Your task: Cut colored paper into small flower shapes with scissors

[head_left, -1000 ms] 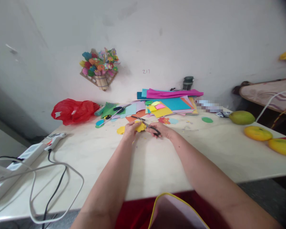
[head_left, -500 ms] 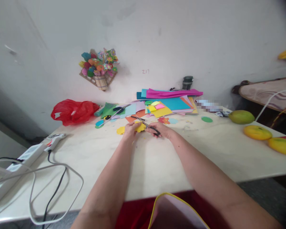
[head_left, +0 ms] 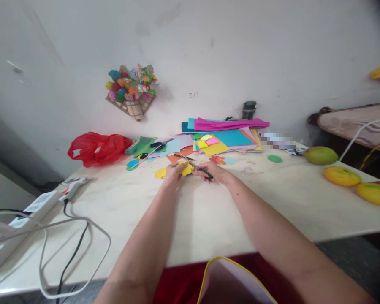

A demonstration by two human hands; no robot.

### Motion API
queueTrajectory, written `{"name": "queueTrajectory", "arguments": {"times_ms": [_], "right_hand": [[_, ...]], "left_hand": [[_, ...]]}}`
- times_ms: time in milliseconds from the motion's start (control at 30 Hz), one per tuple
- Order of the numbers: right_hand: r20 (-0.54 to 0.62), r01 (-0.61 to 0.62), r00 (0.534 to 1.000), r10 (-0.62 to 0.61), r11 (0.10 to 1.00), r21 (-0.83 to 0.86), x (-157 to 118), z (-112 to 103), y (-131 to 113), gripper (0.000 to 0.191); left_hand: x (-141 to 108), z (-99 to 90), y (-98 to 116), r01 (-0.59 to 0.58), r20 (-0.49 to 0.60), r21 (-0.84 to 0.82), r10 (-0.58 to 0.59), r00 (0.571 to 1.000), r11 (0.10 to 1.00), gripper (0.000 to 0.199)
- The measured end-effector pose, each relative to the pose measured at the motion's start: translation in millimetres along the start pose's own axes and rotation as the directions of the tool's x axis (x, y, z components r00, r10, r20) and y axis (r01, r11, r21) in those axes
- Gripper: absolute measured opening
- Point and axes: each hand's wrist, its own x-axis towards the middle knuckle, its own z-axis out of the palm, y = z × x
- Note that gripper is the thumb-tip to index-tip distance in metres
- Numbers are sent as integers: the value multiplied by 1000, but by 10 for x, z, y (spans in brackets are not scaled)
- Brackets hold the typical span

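Note:
My left hand (head_left: 174, 172) pinches a yellow paper flower (head_left: 186, 169) with a scalloped edge. Black-handled scissors (head_left: 205, 171) are in my right hand (head_left: 217, 173), their blades lying at the flower's upper right edge. Whether the blades touch the paper I cannot tell. Another yellow paper cutout (head_left: 160, 173) shows just left of my left hand. Beyond the hands are a red-orange paper flower (head_left: 218, 160) and orange paper (head_left: 176, 158) with a dark slim tool on it.
Stacked coloured sheets (head_left: 237, 138) lie at the back, a second pair of scissors (head_left: 158, 146) to their left. A red plastic bag (head_left: 98, 148) sits back left. A power strip (head_left: 41, 202) with cables takes the left edge. Mangoes (head_left: 342, 175) rest at the right.
The yellow flower is turned slightly in my left hand. The scissors have shifted very little; everything else stays where it was.

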Motion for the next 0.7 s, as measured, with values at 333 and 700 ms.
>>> {"name": "queueTrajectory", "arguments": {"times_ms": [333, 700], "right_hand": [[0, 29, 1000, -29, 998, 49, 57, -13, 84, 26], [-3, 1, 1000, -1, 999, 36, 16, -4, 25, 28]], "left_hand": [[-9, -12, 6, -11, 16, 8, 11, 1000, 1000, 27], [-22, 3, 13, -6, 31, -11, 6, 1000, 1000, 29]]}}
